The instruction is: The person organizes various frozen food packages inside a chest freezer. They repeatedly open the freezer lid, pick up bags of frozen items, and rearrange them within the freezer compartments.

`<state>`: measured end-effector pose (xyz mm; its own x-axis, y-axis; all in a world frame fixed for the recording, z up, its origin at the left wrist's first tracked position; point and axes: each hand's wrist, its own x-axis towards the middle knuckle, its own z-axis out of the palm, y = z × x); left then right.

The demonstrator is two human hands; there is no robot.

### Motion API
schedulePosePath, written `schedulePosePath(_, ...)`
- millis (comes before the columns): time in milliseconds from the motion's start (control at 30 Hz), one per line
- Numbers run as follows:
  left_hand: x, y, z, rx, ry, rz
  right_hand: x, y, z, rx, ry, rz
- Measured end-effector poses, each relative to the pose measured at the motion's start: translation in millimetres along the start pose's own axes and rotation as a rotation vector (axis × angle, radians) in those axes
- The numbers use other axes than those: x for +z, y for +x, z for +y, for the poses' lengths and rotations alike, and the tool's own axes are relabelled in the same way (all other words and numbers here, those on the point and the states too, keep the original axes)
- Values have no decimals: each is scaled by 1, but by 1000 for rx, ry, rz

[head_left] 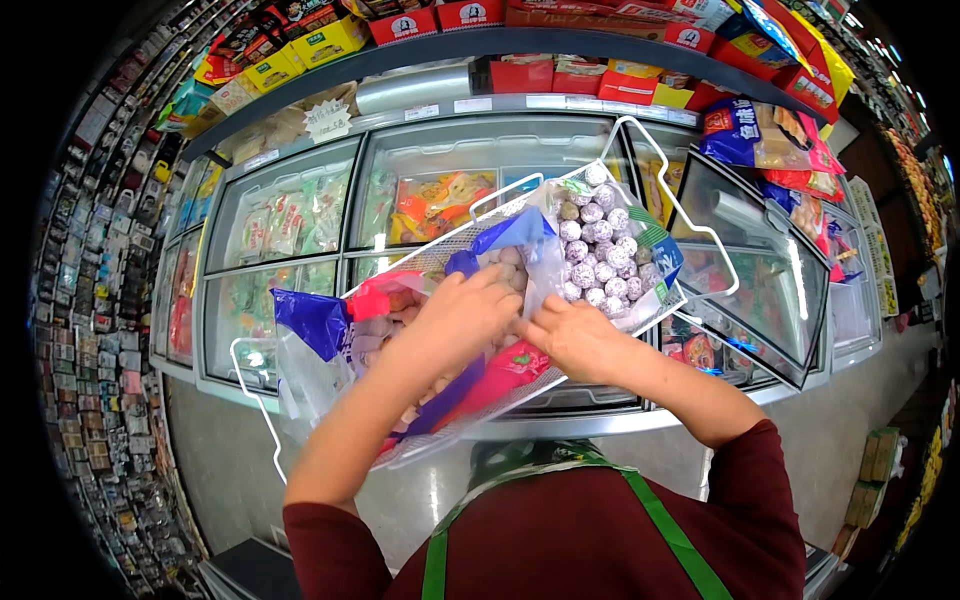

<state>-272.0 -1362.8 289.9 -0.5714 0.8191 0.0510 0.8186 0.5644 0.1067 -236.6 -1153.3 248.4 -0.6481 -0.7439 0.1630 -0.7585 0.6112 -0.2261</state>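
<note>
A white wire basket [420, 255] rests tilted across a glass-topped chest freezer and holds several opened plastic bags of frozen food. My left hand [472, 304] reaches over the middle bag [538, 255], which has a blue edge and pale round pieces inside; its fingertips are partly hidden there. Close beside it, my right hand [574, 337] has thumb and fingers at the near edge of that bag, pinching the film. Speckled purple-white balls [596, 247] fill a clear bag at the basket's right end. To the left lies a blue and pink bag [315, 322] with pale pieces.
Packaged food shows under the freezer's glass lids [285, 217]. One dark-framed lid [757, 277] sits askew on the right, near stacked food bags [765, 135]. A shelf [480, 45] of boxed goods runs along the back. White wire handles [667, 187] rise from the basket.
</note>
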Motion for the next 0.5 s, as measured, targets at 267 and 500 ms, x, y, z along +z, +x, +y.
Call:
schedulePosePath(267, -15, -25, -43, -311, 303, -506, -42, -47, 67, -198, -18, -15)
schedulePosePath(500, -20, -10, 34, -287, 193, -281, -31, -58, 40, -174, 103, 168)
